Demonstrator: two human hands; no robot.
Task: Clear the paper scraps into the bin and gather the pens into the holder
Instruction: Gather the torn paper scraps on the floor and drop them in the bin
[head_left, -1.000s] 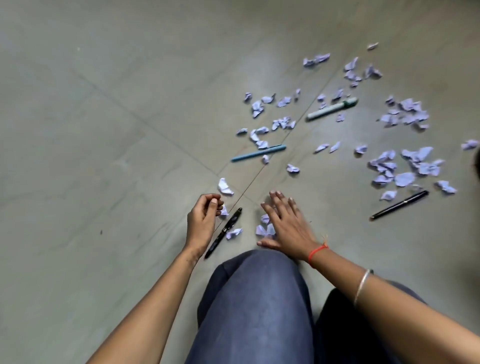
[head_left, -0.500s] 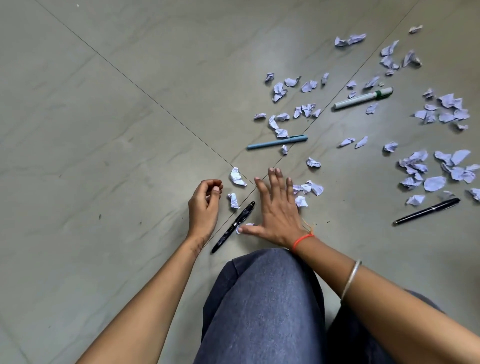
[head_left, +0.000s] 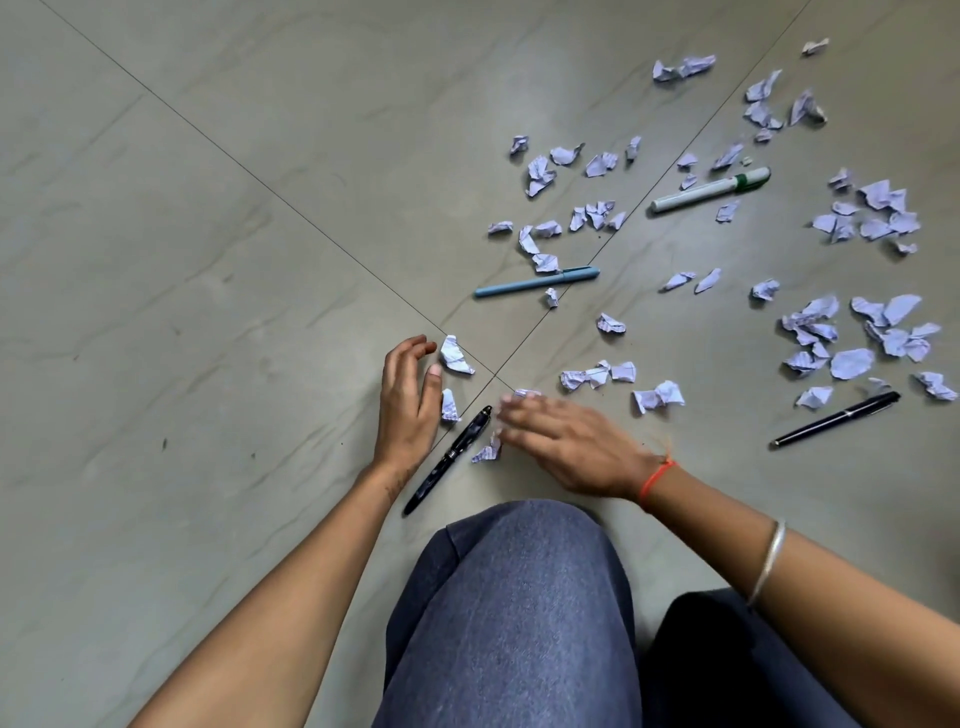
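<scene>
Two open hands, left (head_left: 408, 400) and right (head_left: 569, 447), flank a black pen (head_left: 449, 460) and scraps (head_left: 488, 453).

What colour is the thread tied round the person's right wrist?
Orange-red. The thread shows clearly in the head view, just behind the right hand.

You are looking through a single head-worn wide-angle camera, facing forward and steeply down at the floor (head_left: 218, 249). It is sitting close above your knee (head_left: 514, 597), taking in both forearms and the floor ahead. No second view is sharing this scene.
</scene>
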